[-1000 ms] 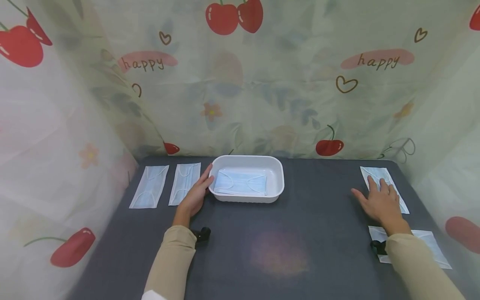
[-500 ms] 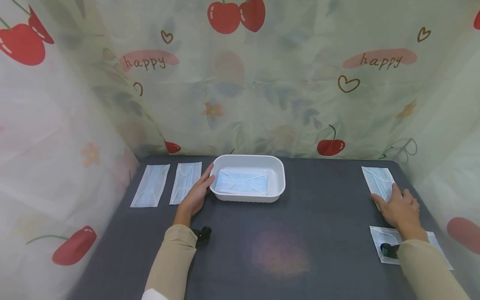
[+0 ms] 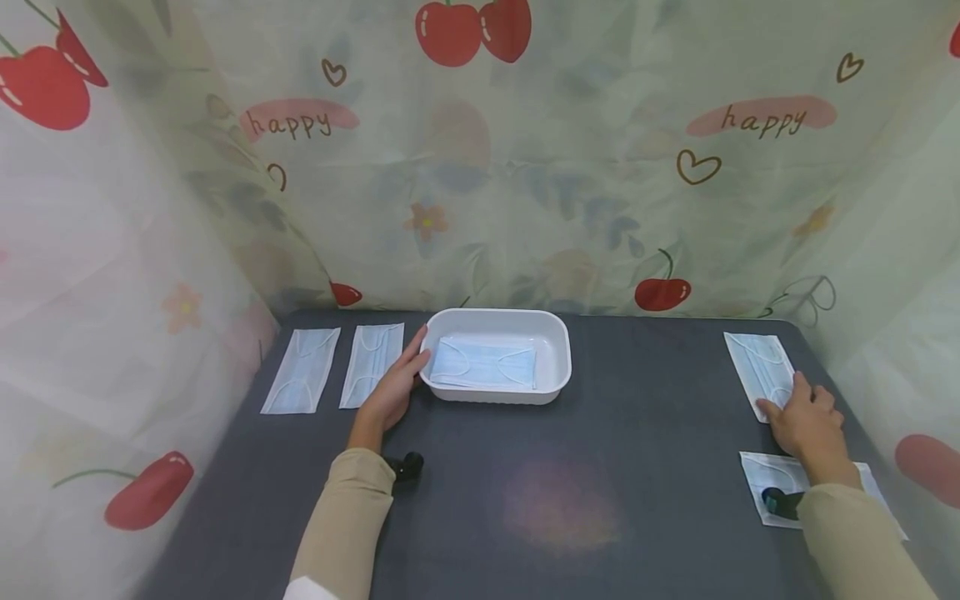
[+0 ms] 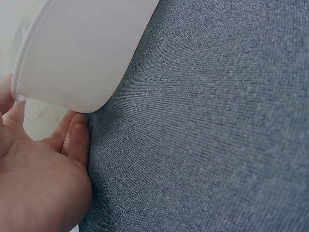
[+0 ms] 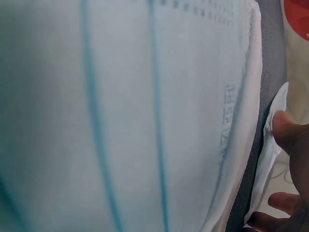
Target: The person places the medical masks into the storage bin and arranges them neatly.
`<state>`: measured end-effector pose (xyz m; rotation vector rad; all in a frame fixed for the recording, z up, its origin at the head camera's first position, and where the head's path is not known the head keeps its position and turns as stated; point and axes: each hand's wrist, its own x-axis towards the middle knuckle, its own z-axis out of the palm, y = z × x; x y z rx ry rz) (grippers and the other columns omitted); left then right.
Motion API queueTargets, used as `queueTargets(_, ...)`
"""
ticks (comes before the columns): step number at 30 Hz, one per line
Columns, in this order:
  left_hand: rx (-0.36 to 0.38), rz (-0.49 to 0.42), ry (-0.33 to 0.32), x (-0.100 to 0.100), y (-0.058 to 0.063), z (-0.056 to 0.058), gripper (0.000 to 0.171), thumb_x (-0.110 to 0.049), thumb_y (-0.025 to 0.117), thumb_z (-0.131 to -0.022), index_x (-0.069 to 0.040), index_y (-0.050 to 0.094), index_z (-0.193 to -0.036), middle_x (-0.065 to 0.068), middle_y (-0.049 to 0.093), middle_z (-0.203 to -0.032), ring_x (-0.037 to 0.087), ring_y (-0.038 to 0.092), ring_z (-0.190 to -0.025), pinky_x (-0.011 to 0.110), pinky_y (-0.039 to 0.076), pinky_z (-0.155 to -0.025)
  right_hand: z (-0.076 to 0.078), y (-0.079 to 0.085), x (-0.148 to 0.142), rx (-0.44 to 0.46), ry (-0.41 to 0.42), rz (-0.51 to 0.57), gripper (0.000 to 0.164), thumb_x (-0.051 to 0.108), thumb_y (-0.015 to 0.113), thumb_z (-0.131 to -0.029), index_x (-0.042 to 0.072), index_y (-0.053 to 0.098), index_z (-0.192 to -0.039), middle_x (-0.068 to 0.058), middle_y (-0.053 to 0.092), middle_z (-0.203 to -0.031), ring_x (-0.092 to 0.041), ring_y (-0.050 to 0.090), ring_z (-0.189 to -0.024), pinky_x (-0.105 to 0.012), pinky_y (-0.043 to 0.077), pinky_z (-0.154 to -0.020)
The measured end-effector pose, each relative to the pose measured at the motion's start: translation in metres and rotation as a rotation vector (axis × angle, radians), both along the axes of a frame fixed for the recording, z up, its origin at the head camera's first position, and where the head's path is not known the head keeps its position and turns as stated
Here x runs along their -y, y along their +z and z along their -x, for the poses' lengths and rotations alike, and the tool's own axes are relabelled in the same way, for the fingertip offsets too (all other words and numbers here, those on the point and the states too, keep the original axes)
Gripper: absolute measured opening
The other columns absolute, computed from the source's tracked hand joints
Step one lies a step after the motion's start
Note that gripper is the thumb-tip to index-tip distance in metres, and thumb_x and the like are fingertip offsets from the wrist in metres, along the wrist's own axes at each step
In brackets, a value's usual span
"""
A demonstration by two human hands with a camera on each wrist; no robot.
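Long beige sleeves on both arms, folks: the left sleeve (image 3: 347, 508) creases softly near its cuff, the right sleeve (image 3: 862, 537) matches it in plain cloth, and there's a patch of white (image 3: 307, 589) low on the left! Beyond the cuffs, a bare left hand (image 3: 390, 392) and a bare right hand (image 3: 810, 427), with a small, rounded black left device (image 3: 408, 467) and right device (image 3: 782, 502) at the wrists, the latter flashing a greenish tint at its end.

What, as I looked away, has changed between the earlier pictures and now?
The right hand moved rightward and nearer the person, from spread over the farther right-hand mask to curled at its near end; whether it grips is unclear. The left hand still holds the white tray, which stayed put, as did the two left masks.
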<state>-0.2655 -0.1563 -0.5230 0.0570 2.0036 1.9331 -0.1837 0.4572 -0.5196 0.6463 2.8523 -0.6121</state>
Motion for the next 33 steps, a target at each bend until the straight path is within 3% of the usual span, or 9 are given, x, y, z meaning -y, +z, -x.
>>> queueTargets(8,-0.007,0.001,0.006,0.000,0.000,0.000,0.056,-0.036,0.035,-0.112,-0.043,0.013,-0.163,-0.012,0.003,-0.174,0.015,0.000,-0.161,0.048,0.006,-0.132,-0.002,0.002,0.004,-0.014,-0.010,-0.001,0.088,0.032,0.057,-0.103,-0.002,0.000,-0.160,-0.047,0.007,-0.153,-0.072,0.019,-0.132,-0.080,0.029,-0.104)
queueTargets(13,-0.005,0.002,0.010,0.000,-0.001,0.000,0.055,-0.035,0.035,-0.112,-0.042,0.014,-0.163,-0.012,0.003,-0.174,0.015,0.001,-0.161,0.047,0.006,-0.132,-0.002,0.004,0.008,-0.044,-0.044,-0.020,0.084,0.024,0.059,-0.101,-0.006,0.006,-0.159,-0.049,0.012,-0.149,-0.071,0.023,-0.130,-0.078,0.030,-0.105)
queueTargets(25,0.004,0.002,0.008,-0.001,0.001,0.000,0.056,-0.036,0.035,-0.112,-0.042,0.013,-0.163,-0.013,0.001,-0.173,0.014,-0.001,-0.161,0.047,0.005,-0.132,-0.002,0.010,0.011,-0.115,-0.117,-0.047,0.091,0.026,0.071,-0.092,-0.014,0.017,-0.154,-0.050,0.029,-0.144,-0.066,0.031,-0.129,-0.072,0.029,-0.109)
queueTargets(33,0.014,-0.002,0.011,-0.001,0.001,0.000,0.055,-0.032,0.033,-0.113,-0.042,0.012,-0.163,-0.012,0.002,-0.174,0.016,0.000,-0.161,0.048,0.005,-0.132,-0.005,0.008,0.018,-0.208,-0.119,0.027,0.085,0.012,0.066,-0.089,-0.014,0.018,-0.154,-0.048,0.035,-0.145,-0.065,0.037,-0.132,-0.069,0.034,-0.110)
